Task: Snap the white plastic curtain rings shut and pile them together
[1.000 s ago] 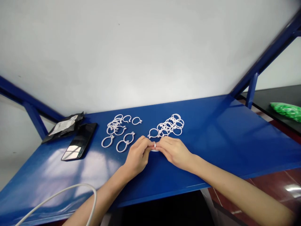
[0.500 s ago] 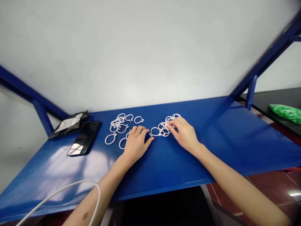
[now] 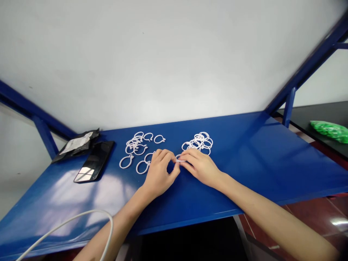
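My left hand (image 3: pixel 159 173) and my right hand (image 3: pixel 199 167) meet at the middle of the blue table (image 3: pixel 258 159), fingertips pinched together on one small white plastic ring (image 3: pixel 178 158). A heap of several white rings (image 3: pixel 199 142) lies just behind my right hand. A looser spread of white rings (image 3: pixel 138 146) lies behind and left of my left hand, with one ring (image 3: pixel 141 167) close to its knuckles.
A black phone (image 3: pixel 92 166) lies face up at the left, with a black packet with a white label (image 3: pixel 76 144) behind it. A white cable (image 3: pixel 67 224) loops at the near left. A green bag (image 3: pixel 330 129) sits on a dark surface at far right.
Half a second ago my right hand reached into the right heap and my left lay flat by the left rings. Both hands have come together at the middle, pinching one ring.
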`<state>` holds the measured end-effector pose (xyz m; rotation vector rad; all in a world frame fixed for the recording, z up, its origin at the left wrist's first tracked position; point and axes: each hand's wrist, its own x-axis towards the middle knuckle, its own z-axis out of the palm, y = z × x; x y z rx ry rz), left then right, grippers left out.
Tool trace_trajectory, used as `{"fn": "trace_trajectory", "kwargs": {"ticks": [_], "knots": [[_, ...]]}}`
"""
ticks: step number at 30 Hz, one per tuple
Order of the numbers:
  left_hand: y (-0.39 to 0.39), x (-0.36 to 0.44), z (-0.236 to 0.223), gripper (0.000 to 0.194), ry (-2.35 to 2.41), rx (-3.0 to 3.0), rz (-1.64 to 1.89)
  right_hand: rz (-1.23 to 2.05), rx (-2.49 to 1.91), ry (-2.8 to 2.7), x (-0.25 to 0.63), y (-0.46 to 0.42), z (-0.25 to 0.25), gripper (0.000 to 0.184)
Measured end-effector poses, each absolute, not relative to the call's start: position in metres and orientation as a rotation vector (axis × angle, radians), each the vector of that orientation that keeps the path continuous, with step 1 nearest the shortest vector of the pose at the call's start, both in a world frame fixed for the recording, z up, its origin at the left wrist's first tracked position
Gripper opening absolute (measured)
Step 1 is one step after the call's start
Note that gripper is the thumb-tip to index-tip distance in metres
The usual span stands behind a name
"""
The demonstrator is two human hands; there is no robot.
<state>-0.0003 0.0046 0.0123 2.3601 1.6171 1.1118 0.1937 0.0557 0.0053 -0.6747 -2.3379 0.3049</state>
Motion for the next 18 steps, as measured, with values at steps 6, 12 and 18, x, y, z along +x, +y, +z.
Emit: {"fn": "trace_trajectory", "kwargs": {"ticks": [6, 12, 18], "knots": [[0.004, -0.002, 0.015, 0.01, 1.568, 2.273, 1.192, 0.666, -0.745, -2.135, 0.197, 0.055, 0.014, 0.015], [0.007, -0.004, 0.01, 0.006, 1.489, 2.315, 1.245, 0.742, -0.748, -2.131, 0.195, 0.052, 0.014, 0.014], [0.005, -0.006, 0.0, 0.019, 1.494, 2.571, 1.184, 0.663, -0.696, -2.252, 0.197, 0.051, 0.006, 0.018]]}}
